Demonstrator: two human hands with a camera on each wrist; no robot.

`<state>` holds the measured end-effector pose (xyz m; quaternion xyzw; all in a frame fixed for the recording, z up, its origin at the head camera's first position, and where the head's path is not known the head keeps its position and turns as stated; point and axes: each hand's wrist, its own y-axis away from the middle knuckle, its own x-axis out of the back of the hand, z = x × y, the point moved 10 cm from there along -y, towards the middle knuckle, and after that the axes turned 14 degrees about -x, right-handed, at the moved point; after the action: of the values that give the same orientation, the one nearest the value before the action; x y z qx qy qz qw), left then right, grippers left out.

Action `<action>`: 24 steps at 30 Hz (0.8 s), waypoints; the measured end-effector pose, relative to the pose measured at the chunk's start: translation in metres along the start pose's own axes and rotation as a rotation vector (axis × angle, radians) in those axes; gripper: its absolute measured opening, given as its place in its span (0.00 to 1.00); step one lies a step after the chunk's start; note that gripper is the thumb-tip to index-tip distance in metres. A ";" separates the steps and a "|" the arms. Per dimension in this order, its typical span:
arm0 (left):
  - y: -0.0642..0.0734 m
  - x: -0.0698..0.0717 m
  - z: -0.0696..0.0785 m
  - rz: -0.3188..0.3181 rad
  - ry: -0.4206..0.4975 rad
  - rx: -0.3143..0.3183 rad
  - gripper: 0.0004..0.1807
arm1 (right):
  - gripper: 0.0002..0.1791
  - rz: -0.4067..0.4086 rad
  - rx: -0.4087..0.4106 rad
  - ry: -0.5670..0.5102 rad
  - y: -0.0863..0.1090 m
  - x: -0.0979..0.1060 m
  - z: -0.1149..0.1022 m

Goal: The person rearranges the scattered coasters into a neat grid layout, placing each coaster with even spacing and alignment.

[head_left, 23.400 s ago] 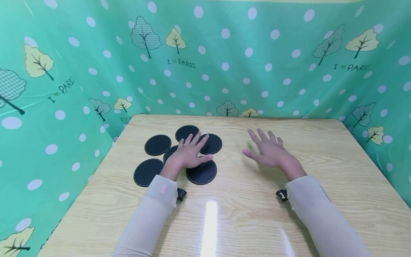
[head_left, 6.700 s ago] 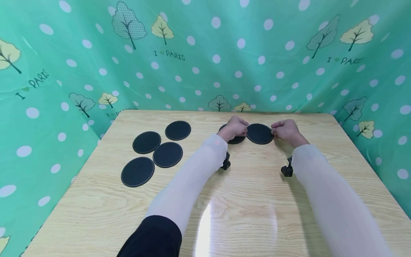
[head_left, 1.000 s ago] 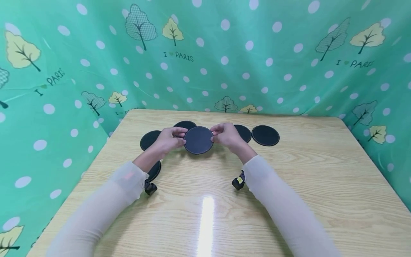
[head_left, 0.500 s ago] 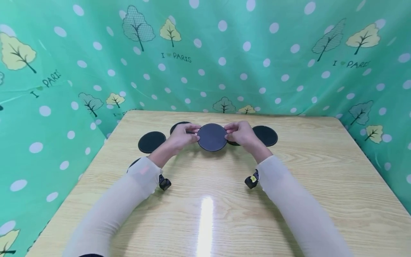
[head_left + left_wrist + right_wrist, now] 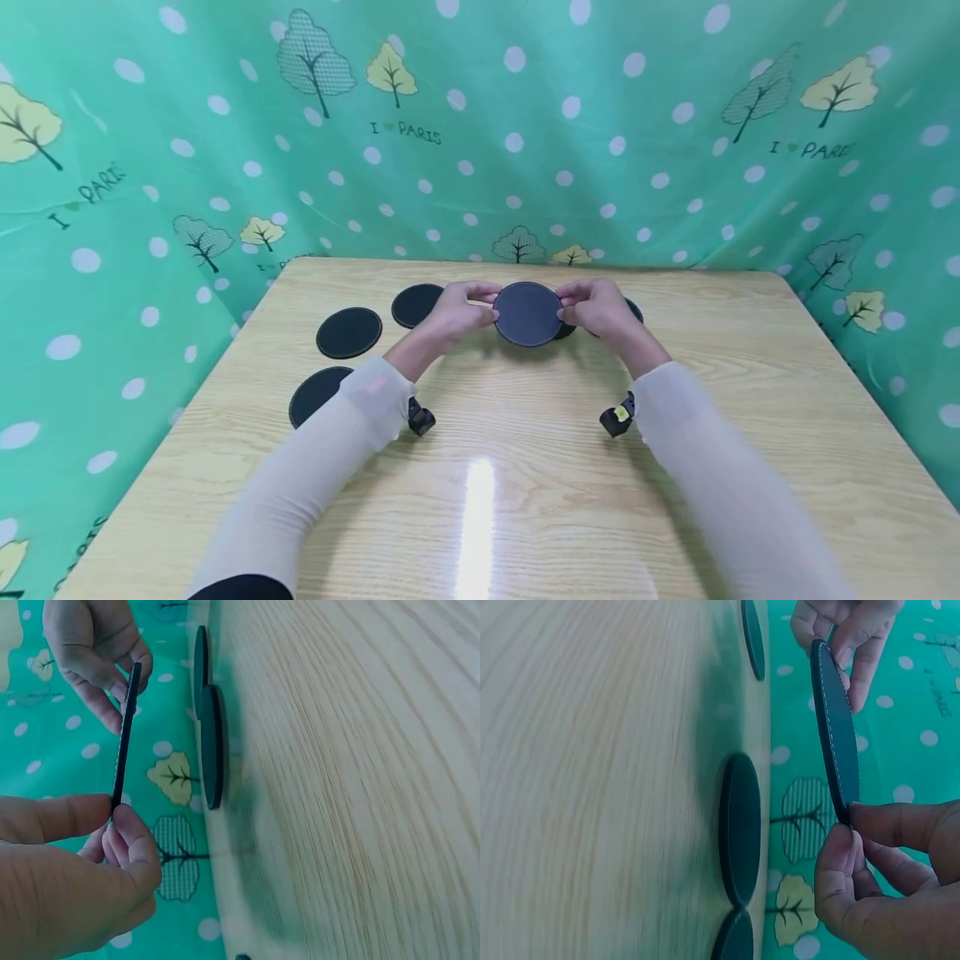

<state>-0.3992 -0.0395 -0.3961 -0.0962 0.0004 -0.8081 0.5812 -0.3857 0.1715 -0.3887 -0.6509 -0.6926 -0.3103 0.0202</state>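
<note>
A round black coaster (image 5: 527, 314) with a stitched edge is held up over the far part of the table. My left hand (image 5: 457, 310) pinches its left edge between thumb and fingers, and my right hand (image 5: 600, 310) pinches the right edge. Both wrist views show the coaster (image 5: 126, 739) lifted clear of the wood. Behind it and below lie two more coasters side by side; the one at the right (image 5: 740, 829) shows best in the right wrist view. In the head view my right hand and the held coaster partly cover this pair.
Left of my left hand, a black coaster (image 5: 417, 306) lies at the back, another (image 5: 349, 332) to its left, and a third (image 5: 318, 393) nearer, partly under my left sleeve. A green patterned cloth (image 5: 480, 167) hangs behind the wooden table (image 5: 570, 467).
Over the last second both hands have carried the held coaster to the right. Earlier, all the coasters lay clustered at the left; two now lie at the back right.
</note>
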 end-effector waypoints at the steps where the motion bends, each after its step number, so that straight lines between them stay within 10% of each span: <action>1: -0.002 -0.003 0.000 0.000 0.006 0.000 0.27 | 0.23 0.006 0.000 0.000 0.000 0.003 0.001; 24: -0.043 -0.085 -0.011 0.011 0.081 -0.006 0.26 | 0.23 0.071 -0.081 -0.138 -0.008 0.072 0.053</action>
<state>-0.4157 0.0529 -0.4146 -0.0653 0.0268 -0.8080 0.5850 -0.3841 0.2602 -0.4034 -0.6953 -0.6555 -0.2917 -0.0429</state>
